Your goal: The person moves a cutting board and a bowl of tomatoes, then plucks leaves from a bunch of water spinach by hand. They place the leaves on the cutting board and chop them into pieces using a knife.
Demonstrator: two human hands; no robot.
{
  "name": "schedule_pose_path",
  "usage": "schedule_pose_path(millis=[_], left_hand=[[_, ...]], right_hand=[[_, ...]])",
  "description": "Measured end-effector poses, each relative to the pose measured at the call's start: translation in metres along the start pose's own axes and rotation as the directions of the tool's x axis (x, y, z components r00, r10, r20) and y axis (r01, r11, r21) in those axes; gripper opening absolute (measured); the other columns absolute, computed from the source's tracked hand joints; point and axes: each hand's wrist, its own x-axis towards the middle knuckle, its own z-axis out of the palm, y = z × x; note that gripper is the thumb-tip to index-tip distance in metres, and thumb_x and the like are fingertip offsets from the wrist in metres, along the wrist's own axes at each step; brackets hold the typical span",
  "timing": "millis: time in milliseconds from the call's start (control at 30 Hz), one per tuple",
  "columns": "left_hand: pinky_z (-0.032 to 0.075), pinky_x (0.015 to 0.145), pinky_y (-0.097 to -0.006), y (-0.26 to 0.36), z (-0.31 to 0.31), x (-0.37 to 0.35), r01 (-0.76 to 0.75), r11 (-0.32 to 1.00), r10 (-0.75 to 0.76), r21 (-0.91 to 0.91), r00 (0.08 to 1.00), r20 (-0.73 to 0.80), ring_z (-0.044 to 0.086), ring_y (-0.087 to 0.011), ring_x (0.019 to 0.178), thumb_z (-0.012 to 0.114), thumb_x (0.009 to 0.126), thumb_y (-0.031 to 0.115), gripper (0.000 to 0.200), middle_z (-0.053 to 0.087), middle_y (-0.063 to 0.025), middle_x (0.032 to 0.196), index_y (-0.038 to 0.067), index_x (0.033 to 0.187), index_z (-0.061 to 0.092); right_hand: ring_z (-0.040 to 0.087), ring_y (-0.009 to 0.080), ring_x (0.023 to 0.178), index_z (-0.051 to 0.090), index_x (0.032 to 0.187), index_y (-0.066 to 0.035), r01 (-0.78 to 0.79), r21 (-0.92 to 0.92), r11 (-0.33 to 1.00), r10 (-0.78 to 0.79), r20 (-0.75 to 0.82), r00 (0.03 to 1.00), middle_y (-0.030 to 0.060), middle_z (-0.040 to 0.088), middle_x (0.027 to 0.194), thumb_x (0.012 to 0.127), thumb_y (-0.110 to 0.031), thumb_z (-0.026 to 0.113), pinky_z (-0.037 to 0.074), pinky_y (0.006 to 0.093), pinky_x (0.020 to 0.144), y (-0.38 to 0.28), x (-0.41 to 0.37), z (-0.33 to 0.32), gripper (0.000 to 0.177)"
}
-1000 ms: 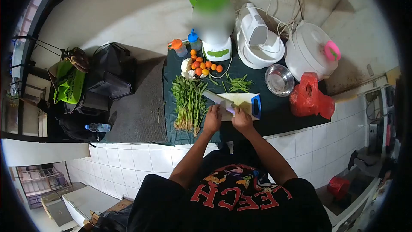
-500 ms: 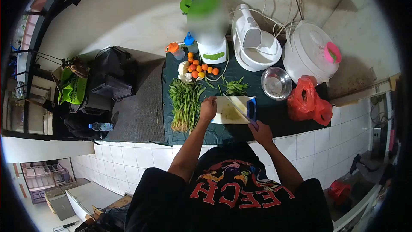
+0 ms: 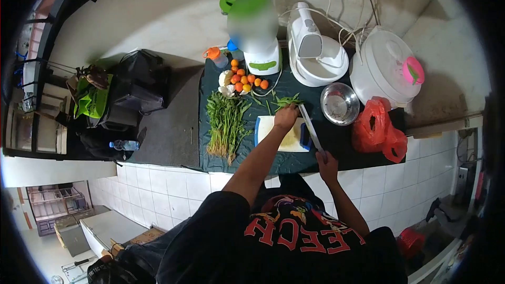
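My right hand (image 3: 327,163) grips the handle of a knife (image 3: 311,129), its long blade pointing away from me beside the board's right end. My left hand (image 3: 286,117) is stretched over the far edge of the white cutting board (image 3: 267,125) with blue ends. Its fingers are right at a small heap of cut leafy greens (image 3: 288,100), and the fingertips are hidden. Left of the board lies a large bunch of long-stemmed leafy greens (image 3: 227,126), roots toward me. Behind it sit orange and red tomatoes (image 3: 243,81) and pale garlic-like bulbs (image 3: 225,79).
A white-and-green blender (image 3: 262,60), a stand mixer (image 3: 310,47) and a large white lidded tub (image 3: 384,68) line the wall. On the right are a steel bowl (image 3: 340,104) and a red plastic bag (image 3: 376,129). An orange-capped bottle (image 3: 215,57) stands behind the tomatoes.
My left hand has moved from the board's left end, away from me and right, to the cut greens. The knife has moved from across the board to beside its right end.
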Motion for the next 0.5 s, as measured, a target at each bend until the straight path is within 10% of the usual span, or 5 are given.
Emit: schedule_pose_path(millis=[300, 367, 500], left_hand=[[0.057, 0.084, -0.0416, -0.016, -0.026, -0.008, -0.104, 0.989, 0.096, -0.109, 0.993, -0.072, 0.069, -0.0308, 0.106, 0.063, 0.092, 0.013, 0.018, 0.072, -0.0112, 0.109, 0.007, 0.107, 0.070], [0.056, 0.077, -0.0346, -0.019, -0.028, -0.030, 0.049, 0.702, -0.211, -0.710, 0.967, -0.142, 0.072, -0.0243, 0.094, 0.069, 0.094, 0.012, 0.019, 0.073, -0.0100, 0.105, 0.004, 0.110, 0.070], [0.053, 0.073, -0.0262, -0.012, -0.084, -0.074, 0.256, 0.194, -0.336, -0.947, 0.924, 0.181, 0.066, -0.0091, 0.086, 0.072, 0.098, 0.020, 0.028, 0.070, -0.0026, 0.101, 0.003, 0.120, 0.069]], right_hand=[[0.047, 0.0148, 0.057, 0.065, 0.089, -0.001, 0.098, -0.087, 0.991, -0.101, -0.039, 0.994, 0.0093, 0.051, 0.064, 0.097, -0.032, 0.070, 0.040, 0.0366, 0.054, 0.000, 0.004, 0.001, 0.032], [0.051, 0.0148, 0.058, 0.068, 0.111, -0.001, 0.270, 0.168, 0.948, -0.251, -0.124, 0.960, 0.0082, 0.055, 0.067, 0.097, -0.028, 0.070, 0.042, 0.0351, 0.055, -0.017, 0.007, 0.005, 0.030], [0.054, 0.0121, 0.058, 0.063, 0.132, -0.003, 0.351, 0.043, 0.935, -0.349, -0.048, 0.936, 0.0062, 0.059, 0.071, 0.102, -0.027, 0.062, 0.044, 0.0305, 0.055, -0.064, 0.017, -0.005, 0.039]])
